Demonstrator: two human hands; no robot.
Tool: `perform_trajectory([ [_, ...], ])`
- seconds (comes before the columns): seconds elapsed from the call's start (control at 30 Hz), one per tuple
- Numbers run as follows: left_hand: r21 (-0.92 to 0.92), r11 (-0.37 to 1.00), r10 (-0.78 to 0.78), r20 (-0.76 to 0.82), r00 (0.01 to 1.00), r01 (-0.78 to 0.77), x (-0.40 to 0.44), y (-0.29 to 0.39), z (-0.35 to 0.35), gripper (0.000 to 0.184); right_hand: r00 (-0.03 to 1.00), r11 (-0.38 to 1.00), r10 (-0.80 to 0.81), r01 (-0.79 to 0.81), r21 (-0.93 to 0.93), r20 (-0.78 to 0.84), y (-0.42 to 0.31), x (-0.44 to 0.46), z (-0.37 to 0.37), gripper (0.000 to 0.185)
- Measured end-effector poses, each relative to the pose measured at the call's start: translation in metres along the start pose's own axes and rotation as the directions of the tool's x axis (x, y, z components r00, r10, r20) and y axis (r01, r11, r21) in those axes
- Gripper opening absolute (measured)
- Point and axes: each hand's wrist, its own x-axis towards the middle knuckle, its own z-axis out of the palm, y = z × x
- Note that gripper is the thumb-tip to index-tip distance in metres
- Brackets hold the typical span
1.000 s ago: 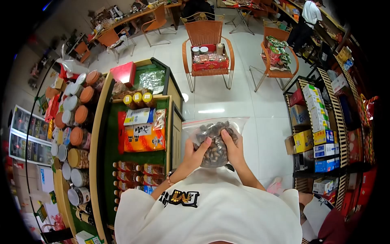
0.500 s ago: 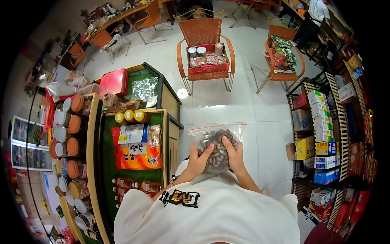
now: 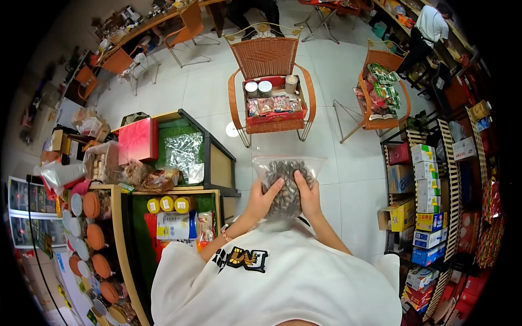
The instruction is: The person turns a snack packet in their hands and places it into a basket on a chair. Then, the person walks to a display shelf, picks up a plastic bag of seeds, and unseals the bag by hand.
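Observation:
A see-through zip-top plastic bag (image 3: 285, 196) full of small dark brown pieces is held upright in front of my white shirt. The exact kind of pieces is too small to make out. My left hand (image 3: 261, 201) grips the bag's left side, its thumb pressed on the front. On the opposite side my right hand (image 3: 311, 200) holds it the same way, thumb on the plastic and the other fingers behind. The pale zip strip runs along the top edge, above both thumbs.
Ahead stands a wicker chair (image 3: 266, 54) bearing a red box (image 3: 277, 118) of tins and packets. Another chair (image 3: 380, 117) holds green packets. A display counter (image 3: 220, 146) and lidded jars (image 3: 100, 236) are left; boxes (image 3: 429, 187) fill the right rack. A person (image 3: 432, 27) bends at far right.
My view has moved forward: the chairs appear nearer, and my shirt now covers the orange package on the left shelf. Both hands keep their hold on the bag.

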Motion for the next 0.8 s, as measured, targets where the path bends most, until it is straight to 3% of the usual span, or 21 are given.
perform_trajectory([
  [0.1,-0.012,0.999,0.033,-0.056,0.998,-0.034,0.046,0.008,-0.012,0.029,0.997,0.997,0.021,-0.015,-0.075,0.080,-0.011,0.052,0.014,0.028],
  [0.13,0.069,0.996,0.064,-0.044,0.997,-0.061,0.061,0.007,-0.020,0.031,0.997,0.994,0.031,-0.024,-0.104,0.069,-0.016,0.064,0.021,0.030],
  [0.3,0.021,0.999,0.033,-0.070,0.997,-0.032,0.106,0.003,-0.044,0.034,0.998,0.990,-0.045,0.049,-0.132,0.035,0.000,0.112,0.042,0.031],
  [0.43,0.120,0.992,-0.047,0.026,0.999,0.043,0.120,0.000,-0.064,0.042,1.000,0.995,0.022,-0.021,-0.102,0.007,0.007,0.122,0.046,0.031],
  [0.5,0.217,0.940,0.292,-0.110,0.950,-0.264,0.128,-0.002,-0.070,0.054,0.995,0.973,-0.012,0.034,-0.230,0.099,0.009,0.128,0.044,0.032],
  [0.53,0.106,0.966,0.250,-0.138,0.959,-0.236,0.128,0.015,-0.069,0.065,0.991,0.946,-0.075,0.107,-0.307,0.112,0.018,0.131,0.041,0.031],
  [0.57,0.396,0.867,0.378,-0.130,0.916,-0.302,0.134,0.024,-0.074,0.064,0.992,0.946,-0.066,0.097,-0.308,0.111,0.017,0.132,0.041,0.031],
  [0.63,0.685,0.635,0.505,-0.018,0.863,-0.357,0.144,0.046,-0.078,0.058,0.964,0.759,-0.106,0.237,-0.606,0.244,0.011,0.143,0.040,0.029],
  [0.67,0.685,0.635,0.503,-0.016,0.864,-0.357,0.150,0.053,-0.081,0.058,0.954,0.744,-0.142,0.279,-0.608,0.264,0.015,0.151,0.038,0.028],
  [0.73,0.883,0.194,0.336,0.349,0.875,-0.427,0.164,0.062,-0.085,0.049,0.952,0.731,-0.126,0.280,-0.623,0.280,0.007,0.166,0.038,0.029],
  [0.77,0.883,0.190,0.331,0.354,0.875,-0.430,0.171,0.064,-0.085,0.049,0.947,0.715,-0.116,0.289,-0.637,0.300,0.005,0.173,0.039,0.029],
  [0.8,0.903,0.175,0.338,0.319,0.886,-0.392,0.180,0.065,-0.085,0.045,0.920,0.613,-0.187,0.383,-0.691,0.344,0.004,0.180,0.036,0.031],
])
